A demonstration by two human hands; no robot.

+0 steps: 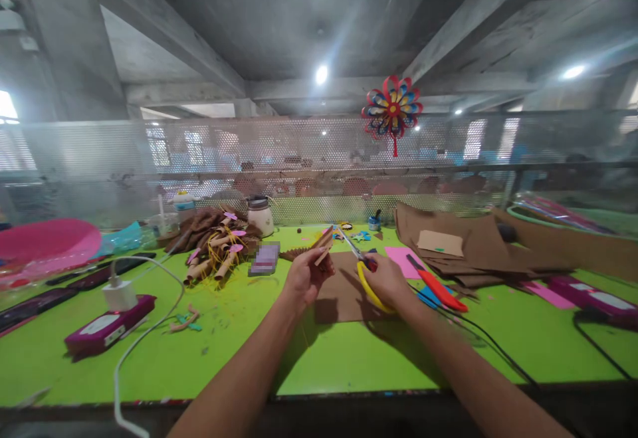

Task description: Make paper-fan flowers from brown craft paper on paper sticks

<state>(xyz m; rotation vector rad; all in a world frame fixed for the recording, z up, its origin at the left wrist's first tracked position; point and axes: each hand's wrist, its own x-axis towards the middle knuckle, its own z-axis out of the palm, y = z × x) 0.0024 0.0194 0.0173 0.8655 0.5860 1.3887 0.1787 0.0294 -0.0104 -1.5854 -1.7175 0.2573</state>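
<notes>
While the right hand (383,280) grasps yellow-handled scissors (363,277), the left hand (303,277) pinches a brown piece (325,250) near their tips — raised, perhaps, to leave its edge reachable — above a brown sheet (343,300) flat on the green surface (239,351).

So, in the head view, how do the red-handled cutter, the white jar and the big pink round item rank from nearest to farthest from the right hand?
1. Red-handled cutter: just right of the right hand.
2. White jar: leftward, toward the back of the table.
3. Pink round item: far off at the left edge.
</notes>
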